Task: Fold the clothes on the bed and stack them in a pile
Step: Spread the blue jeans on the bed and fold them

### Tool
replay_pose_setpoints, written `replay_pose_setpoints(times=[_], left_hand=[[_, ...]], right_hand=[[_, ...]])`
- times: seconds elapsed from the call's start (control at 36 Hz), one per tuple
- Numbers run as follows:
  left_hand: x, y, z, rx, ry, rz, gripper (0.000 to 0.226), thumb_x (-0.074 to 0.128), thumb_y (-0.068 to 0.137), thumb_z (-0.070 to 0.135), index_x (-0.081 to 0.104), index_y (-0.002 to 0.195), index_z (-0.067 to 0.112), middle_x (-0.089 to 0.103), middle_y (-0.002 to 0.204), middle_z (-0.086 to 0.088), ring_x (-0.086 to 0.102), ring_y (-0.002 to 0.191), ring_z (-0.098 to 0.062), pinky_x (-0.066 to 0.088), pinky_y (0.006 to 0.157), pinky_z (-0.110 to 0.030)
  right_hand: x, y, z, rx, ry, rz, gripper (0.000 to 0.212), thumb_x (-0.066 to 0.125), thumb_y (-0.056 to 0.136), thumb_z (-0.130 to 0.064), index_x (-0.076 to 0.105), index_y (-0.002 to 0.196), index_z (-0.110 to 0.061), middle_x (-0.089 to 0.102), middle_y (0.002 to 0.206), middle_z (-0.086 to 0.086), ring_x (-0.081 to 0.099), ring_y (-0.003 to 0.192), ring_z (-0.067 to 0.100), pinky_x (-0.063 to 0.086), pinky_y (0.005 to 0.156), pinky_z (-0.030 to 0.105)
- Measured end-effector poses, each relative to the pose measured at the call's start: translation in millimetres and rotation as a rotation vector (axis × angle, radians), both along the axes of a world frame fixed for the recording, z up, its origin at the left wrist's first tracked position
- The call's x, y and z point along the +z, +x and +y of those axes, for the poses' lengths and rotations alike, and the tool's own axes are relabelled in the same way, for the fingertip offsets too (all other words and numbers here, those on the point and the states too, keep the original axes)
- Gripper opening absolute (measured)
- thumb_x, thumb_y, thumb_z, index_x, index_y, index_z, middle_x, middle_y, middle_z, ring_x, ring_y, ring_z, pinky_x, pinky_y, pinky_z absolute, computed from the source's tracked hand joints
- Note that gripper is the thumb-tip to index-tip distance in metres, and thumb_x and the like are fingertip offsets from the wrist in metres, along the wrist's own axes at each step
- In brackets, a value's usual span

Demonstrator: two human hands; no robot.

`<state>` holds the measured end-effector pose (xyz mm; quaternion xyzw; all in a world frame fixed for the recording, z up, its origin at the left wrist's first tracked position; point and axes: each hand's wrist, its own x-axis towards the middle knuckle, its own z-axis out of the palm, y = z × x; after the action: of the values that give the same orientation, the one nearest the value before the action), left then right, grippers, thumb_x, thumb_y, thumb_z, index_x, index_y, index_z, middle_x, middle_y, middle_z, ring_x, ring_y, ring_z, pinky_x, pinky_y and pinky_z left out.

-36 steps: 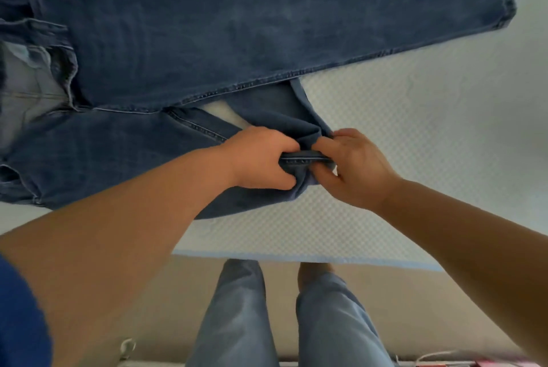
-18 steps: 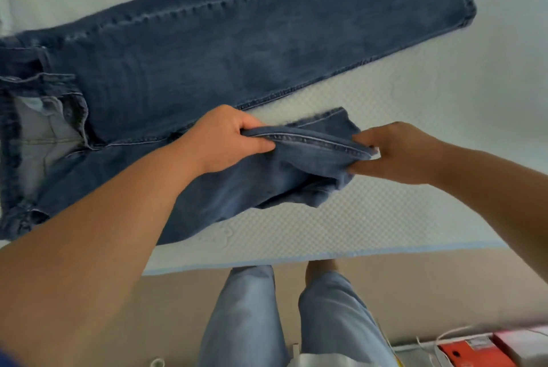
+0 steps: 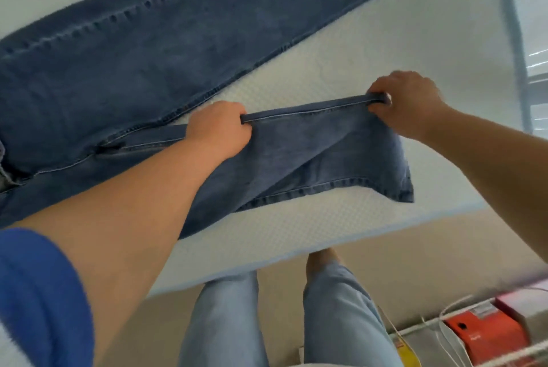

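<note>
Left hand point(image 3: 218, 129) and right hand point(image 3: 406, 101) each grip the near jeans point(image 3: 184, 40) leg's hem, stretched taut; fingertips hidden under denim; waistband cut off left; bed point(image 3: 296, 227) beneath.

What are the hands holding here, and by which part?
Both hold the jeans by the near leg's hem: left hand at one end, right hand at the other.

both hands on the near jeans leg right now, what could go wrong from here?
1. Both hands, the left hand and the right hand, grip only the hem; the leg below hangs twisted with a diagonal crease, which may get folded in.
2. The near leg lies close to the bed edge; slack could slide off.
3. Pulling may drag the flat far leg askew.
</note>
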<state>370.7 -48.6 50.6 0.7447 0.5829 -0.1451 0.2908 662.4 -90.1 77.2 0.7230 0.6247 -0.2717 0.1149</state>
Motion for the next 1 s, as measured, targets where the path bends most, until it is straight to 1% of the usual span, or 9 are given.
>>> replay_pose_setpoints(times=[0.14,0.28,0.39,0.47,0.64,0.72,0.81,0.94,1.0], left_hand=[[-26.7,30.1,4.0,0.032,0.010,0.220,0.021,0.050,0.085,0.021,0.063,0.101,0.019,0.061,0.111,-0.010,0.054,0.103,-0.032,0.039,0.082,-0.036],[-38.4,75.6,0.5,0.040,-0.106,0.084,0.027,0.057,0.082,0.036,0.058,0.106,0.023,0.060,0.111,-0.005,0.055,0.099,-0.029,0.040,0.079,-0.035],[-40.7,122.7,1.9,0.050,-0.150,-0.012,0.043,0.063,0.077,0.045,0.054,0.113,0.023,0.058,0.113,0.001,0.054,0.097,-0.023,0.037,0.072,-0.031],[-35.6,159.3,6.8,-0.006,-0.215,-0.068,0.038,0.065,0.073,0.050,0.059,0.102,0.027,0.058,0.097,0.009,0.054,0.087,-0.017,0.039,0.069,-0.030],[-19.3,212.9,22.2,-0.244,-0.387,-0.014,0.018,0.066,0.073,0.032,0.057,0.061,0.022,0.056,0.067,0.004,0.050,0.062,-0.013,0.029,0.050,-0.026],[-12.0,221.9,26.1,-0.290,-0.577,-0.041,0.011,0.068,0.072,0.032,0.061,0.069,0.024,0.061,0.075,0.006,0.056,0.070,-0.013,0.037,0.056,-0.025],[-8.4,228.8,22.7,-0.281,-0.722,-0.123,0.008,0.070,0.075,0.033,0.068,0.078,0.027,0.066,0.077,0.013,0.059,0.071,-0.005,0.044,0.064,-0.022],[-17.9,246.8,7.9,-0.073,-0.381,-0.353,0.015,0.071,0.077,0.025,0.061,0.069,0.033,0.055,0.064,0.016,0.049,0.062,-0.003,0.033,0.050,-0.008],[-27.1,252.5,-2.6,-0.043,-0.197,-0.345,0.021,0.068,0.080,0.029,0.057,0.062,0.035,0.054,0.067,0.011,0.052,0.068,-0.010,0.034,0.056,-0.013]], right_hand=[[-35.0,29.1,-29.8,-0.536,0.058,0.113,0.055,0.062,0.083,-0.034,0.046,0.132,-0.016,0.041,0.136,0.011,0.034,0.128,0.029,0.032,0.103,0.041],[-55.6,51.6,-93.4,-0.811,-0.129,0.074,0.079,0.066,0.076,-0.054,0.040,0.134,-0.008,0.040,0.134,0.015,0.035,0.126,0.033,0.029,0.105,0.041],[-63.1,58.6,-107.8,-0.905,-0.265,0.336,0.049,0.066,0.074,-0.058,0.056,0.095,-0.016,0.059,0.086,0.000,0.058,0.080,0.023,0.043,0.059,0.030],[-63.4,63.7,-107.5,-1.035,-0.307,0.634,0.018,0.076,0.076,-0.032,0.063,0.081,-0.021,0.066,0.082,-0.002,0.063,0.074,0.016,0.051,0.062,0.030],[-42.4,83.8,-112.6,-0.963,-0.245,0.952,0.024,0.075,0.073,-0.004,0.062,0.086,-0.020,0.071,0.077,-0.008,0.068,0.075,0.013,0.056,0.062,0.027],[-27.6,97.8,-122.5,-0.774,-0.267,0.988,0.031,0.075,0.072,-0.004,0.064,0.088,-0.028,0.070,0.082,-0.018,0.066,0.075,0.000,0.049,0.058,0.012],[-20.8,110.9,-128.6,-0.687,-0.315,1.031,0.037,0.074,0.073,0.000,0.064,0.090,-0.031,0.071,0.088,-0.017,0.066,0.085,0.005,0.054,0.072,0.023],[-30.4,130.7,-124.0,-0.761,-0.157,0.959,0.043,0.073,0.073,0.004,0.062,0.096,-0.031,0.070,0.085,-0.020,0.064,0.080,-0.004,0.052,0.069,0.016],[-42.6,135.2,-119.1,-0.792,-0.071,0.832,0.047,0.072,0.075,0.003,0.058,0.105,-0.030,0.066,0.088,-0.020,0.062,0.076,-0.006,0.051,0.064,0.015]])
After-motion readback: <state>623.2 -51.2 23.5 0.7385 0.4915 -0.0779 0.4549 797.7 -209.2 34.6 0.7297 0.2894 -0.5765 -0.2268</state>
